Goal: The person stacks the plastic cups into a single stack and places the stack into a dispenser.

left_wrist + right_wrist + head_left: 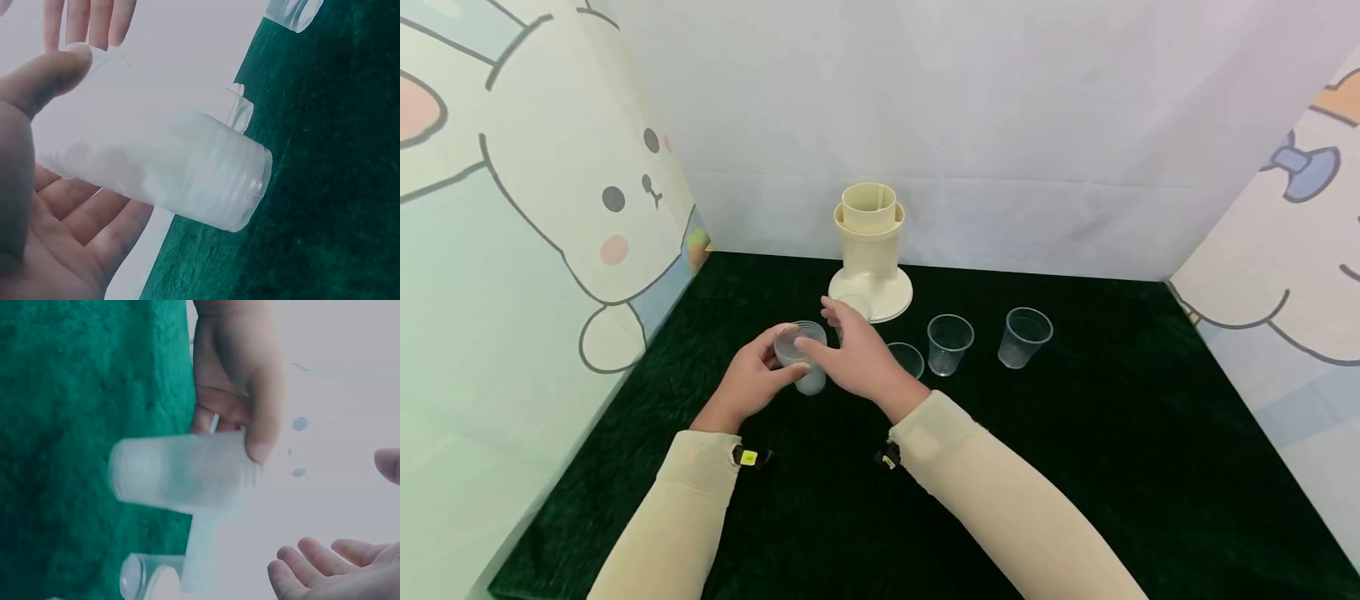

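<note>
And here's the left hand (751,383) curled round the stack of nested clear plastic cups (203,165), mouth up, long axis near vertical — whether its base meets the green surface (1120,450), I can't tell. Right hand (861,357) just right of the rim, fingers loosely extended, gripping nothing, thumb crossing the mouth in the head view. Left holds the body; right is nearest the open top, cream tubular stand (870,254) beyond.
</note>
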`<state>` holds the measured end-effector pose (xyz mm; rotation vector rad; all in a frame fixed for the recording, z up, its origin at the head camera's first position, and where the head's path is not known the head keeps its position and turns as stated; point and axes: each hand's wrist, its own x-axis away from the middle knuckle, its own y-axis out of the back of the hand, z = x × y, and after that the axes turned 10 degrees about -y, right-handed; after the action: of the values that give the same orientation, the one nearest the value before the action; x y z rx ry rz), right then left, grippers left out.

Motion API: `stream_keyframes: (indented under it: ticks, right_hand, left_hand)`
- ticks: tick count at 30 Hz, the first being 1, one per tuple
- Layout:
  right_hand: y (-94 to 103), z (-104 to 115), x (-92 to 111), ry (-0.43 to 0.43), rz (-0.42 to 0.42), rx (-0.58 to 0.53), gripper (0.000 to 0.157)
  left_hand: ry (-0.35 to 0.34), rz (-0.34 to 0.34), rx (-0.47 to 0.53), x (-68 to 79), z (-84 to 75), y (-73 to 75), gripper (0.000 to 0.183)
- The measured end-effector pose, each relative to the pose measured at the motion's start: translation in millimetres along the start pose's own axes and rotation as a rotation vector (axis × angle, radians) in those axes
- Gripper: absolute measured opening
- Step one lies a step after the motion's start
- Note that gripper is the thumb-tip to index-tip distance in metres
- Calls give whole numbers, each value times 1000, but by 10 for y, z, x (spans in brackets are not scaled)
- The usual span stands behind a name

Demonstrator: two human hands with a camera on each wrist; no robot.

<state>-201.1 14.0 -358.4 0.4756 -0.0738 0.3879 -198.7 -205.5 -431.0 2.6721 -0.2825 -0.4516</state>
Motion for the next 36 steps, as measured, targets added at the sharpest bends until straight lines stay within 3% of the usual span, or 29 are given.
stream_keyframes:
  ticks: [12, 21, 36]
  right_hand:
    - [426, -55, 295, 57, -56, -58, 73]
    - [724, -278, 441, 111, -141, -165, 67]
    - [1264, -711, 658, 28, -316, -215, 74]
  left_hand:
    - [3, -25, -24, -4, -20, 8, 69]
    - [29, -6, -31, -3, -12, -4, 71]
    - [41, -6, -23, 3, -27, 0, 71]
